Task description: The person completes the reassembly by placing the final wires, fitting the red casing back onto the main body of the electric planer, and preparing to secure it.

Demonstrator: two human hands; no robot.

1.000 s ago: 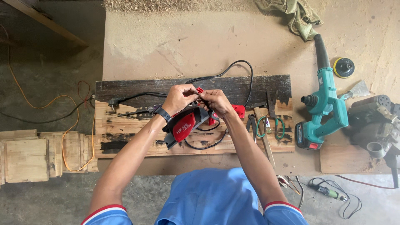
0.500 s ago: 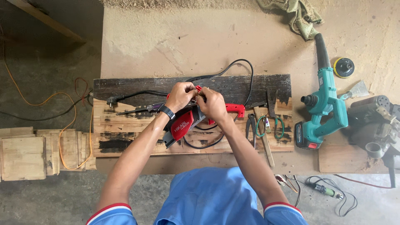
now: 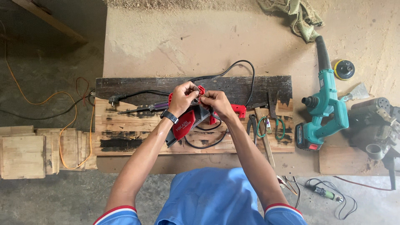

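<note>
Both hands meet over a red power tool (image 3: 185, 125) that lies on a scorched wooden board (image 3: 125, 133). The left hand (image 3: 182, 98) (a black watch at its wrist) is closed, fingers pinching a small red part (image 3: 201, 89) at the tool's upper end; the right hand (image 3: 217, 103) is closed too, fingertips touching the same spot, though what exactly it grips is too small to tell. The tool's black cord (image 3: 233, 68) loops up over the board's dark top edge and back, ending in a plug (image 3: 113, 100) near the left. Pliers (image 3: 253, 125) and green-handled snips (image 3: 271, 125) lie just right of the hands. A teal blower (image 3: 325, 108) rests well apart on the right, with a yellow-and-black disc (image 3: 344, 69) beyond it.
</note>
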